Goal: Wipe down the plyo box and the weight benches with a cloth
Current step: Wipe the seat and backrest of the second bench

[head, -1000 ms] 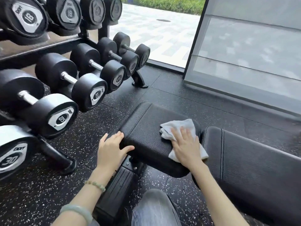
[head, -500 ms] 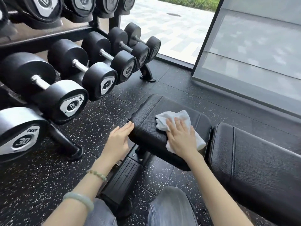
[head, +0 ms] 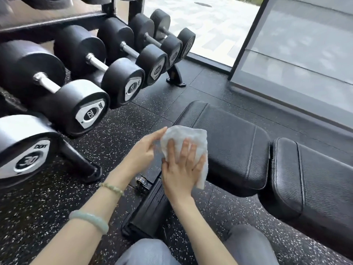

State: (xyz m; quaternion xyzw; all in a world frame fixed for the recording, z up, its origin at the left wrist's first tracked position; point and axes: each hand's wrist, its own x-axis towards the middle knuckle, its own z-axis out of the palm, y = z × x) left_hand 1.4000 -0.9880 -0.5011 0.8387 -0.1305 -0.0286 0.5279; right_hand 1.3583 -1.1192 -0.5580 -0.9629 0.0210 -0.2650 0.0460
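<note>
Black dumbbells (head: 122,81) line a rack beside the black weight bench (head: 235,148). The white cloth (head: 188,135) covers the left end of the bench's seat pad. The right hand (head: 181,169) presses it with straight, spread fingers. The left hand (head: 145,152) touches its left edge, fingers nearly straight.

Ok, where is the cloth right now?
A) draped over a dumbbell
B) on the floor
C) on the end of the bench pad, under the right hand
C: the right hand presses the cloth flat against the end of the bench pad, the left hand touching its edge.
</note>
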